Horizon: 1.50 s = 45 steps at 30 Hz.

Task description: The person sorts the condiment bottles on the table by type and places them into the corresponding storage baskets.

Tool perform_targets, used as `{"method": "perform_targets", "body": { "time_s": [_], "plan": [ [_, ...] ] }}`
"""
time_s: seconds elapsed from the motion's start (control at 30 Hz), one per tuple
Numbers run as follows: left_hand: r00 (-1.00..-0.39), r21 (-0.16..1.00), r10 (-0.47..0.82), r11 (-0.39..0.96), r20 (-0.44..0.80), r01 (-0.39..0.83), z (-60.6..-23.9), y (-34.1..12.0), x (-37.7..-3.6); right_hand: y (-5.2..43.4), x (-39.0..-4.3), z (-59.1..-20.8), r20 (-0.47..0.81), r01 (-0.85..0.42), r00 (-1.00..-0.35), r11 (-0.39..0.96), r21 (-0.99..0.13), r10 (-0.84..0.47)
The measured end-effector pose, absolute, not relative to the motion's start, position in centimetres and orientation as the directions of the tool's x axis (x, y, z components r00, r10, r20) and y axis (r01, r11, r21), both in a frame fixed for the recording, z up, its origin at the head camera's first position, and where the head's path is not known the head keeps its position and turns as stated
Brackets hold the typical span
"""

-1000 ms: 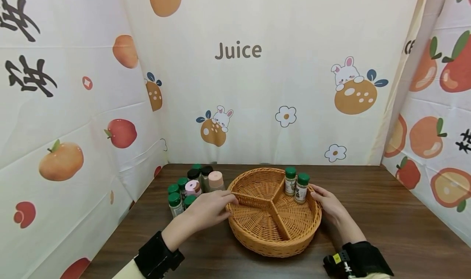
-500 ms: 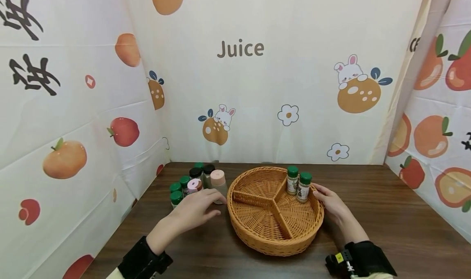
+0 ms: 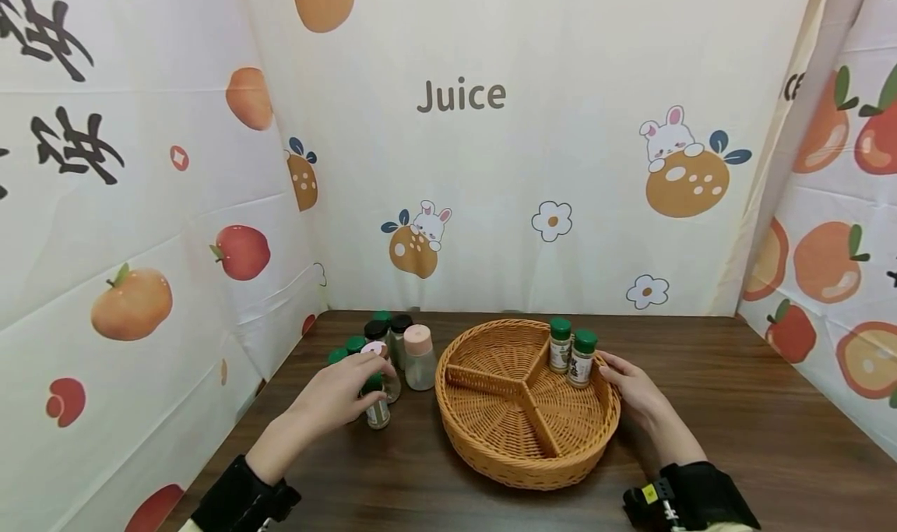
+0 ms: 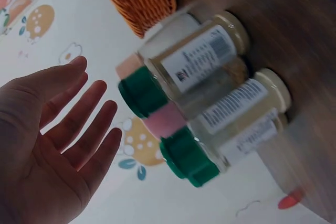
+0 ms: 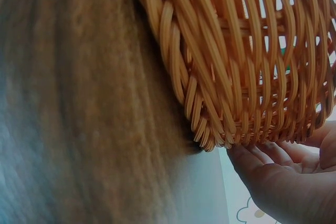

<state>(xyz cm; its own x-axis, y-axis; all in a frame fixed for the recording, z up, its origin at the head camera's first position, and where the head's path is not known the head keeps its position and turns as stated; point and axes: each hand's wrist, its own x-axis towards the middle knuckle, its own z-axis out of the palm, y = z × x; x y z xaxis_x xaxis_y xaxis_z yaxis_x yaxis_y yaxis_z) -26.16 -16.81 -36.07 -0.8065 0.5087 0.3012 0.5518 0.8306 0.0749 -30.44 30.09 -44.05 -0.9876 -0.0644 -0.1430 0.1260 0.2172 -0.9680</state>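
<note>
A round wicker basket (image 3: 527, 470) with three compartments sits mid-table. Two green-capped spice jars (image 3: 561, 345) (image 3: 582, 358) stand upright in its far right compartment. My right hand (image 3: 626, 384) rests against the basket's right rim, fingers relaxed along the weave (image 5: 236, 66); the right wrist view shows its fingers (image 5: 273, 167) at the basket wall. My left hand (image 3: 339, 390) hovers over a cluster of jars left of the basket. In the left wrist view the palm (image 4: 52, 135) is flat, fingers straight, a short gap from two green-capped jars (image 4: 143, 93) (image 4: 188, 157). It holds nothing.
The cluster holds several jars with green, black and pink caps; a pink-capped one (image 3: 419, 357) stands nearest the basket. Printed fabric walls enclose the dark wooden table (image 3: 743, 423) on three sides. Bare tabletop lies right of the basket.
My left hand left the basket's left rim and moved left and back over the jar cluster. The right hand stayed on the right rim.
</note>
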Motion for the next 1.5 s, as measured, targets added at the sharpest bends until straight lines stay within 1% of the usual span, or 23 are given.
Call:
{"method": "perform_targets", "body": {
  "time_s": [0.13,0.57,0.83,1.03,1.13,1.3,1.5],
  "plan": [
    [-0.826,0.075,0.471,0.854,0.309,0.515,-36.3,-17.5,-26.2,30.3,-30.3,-44.1,-0.144,0.127,-0.988,0.224,-0.966,-0.063],
    [-0.799,0.023,0.447,0.868,0.401,0.497,-37.1,-18.0,-26.9,30.2,-30.2,-43.9,-0.154,0.138,-0.986,0.213,-0.967,-0.061],
    [-0.795,-0.095,0.479,0.872,0.373,0.481,-37.5,-17.6,-27.4,30.0,-30.3,-43.7,-0.148,0.133,-0.987,0.206,-0.97,-0.061],
    [-0.778,-0.181,0.483,0.875,0.402,0.449,-37.6,-18.0,-27.3,29.5,-30.6,-43.6,-0.14,0.124,-0.988,0.205,-0.971,-0.068],
    [-0.77,-0.198,0.49,0.871,0.41,0.449,-37.7,-18.1,-27.3,29.4,-30.7,-43.6,-0.139,0.122,-0.988,0.202,-0.972,-0.07],
    [-0.767,-0.178,0.498,0.866,0.404,0.468,-37.8,-17.8,-27.3,29.5,-30.7,-43.7,-0.143,0.129,-0.988,0.186,-0.974,-0.063],
    [-0.785,-0.05,0.492,0.857,0.377,0.513,-37.3,-16.9,-27.0,29.8,-30.5,-44.1,-0.143,0.131,-0.988,0.194,-0.972,-0.051]
  ]
}}
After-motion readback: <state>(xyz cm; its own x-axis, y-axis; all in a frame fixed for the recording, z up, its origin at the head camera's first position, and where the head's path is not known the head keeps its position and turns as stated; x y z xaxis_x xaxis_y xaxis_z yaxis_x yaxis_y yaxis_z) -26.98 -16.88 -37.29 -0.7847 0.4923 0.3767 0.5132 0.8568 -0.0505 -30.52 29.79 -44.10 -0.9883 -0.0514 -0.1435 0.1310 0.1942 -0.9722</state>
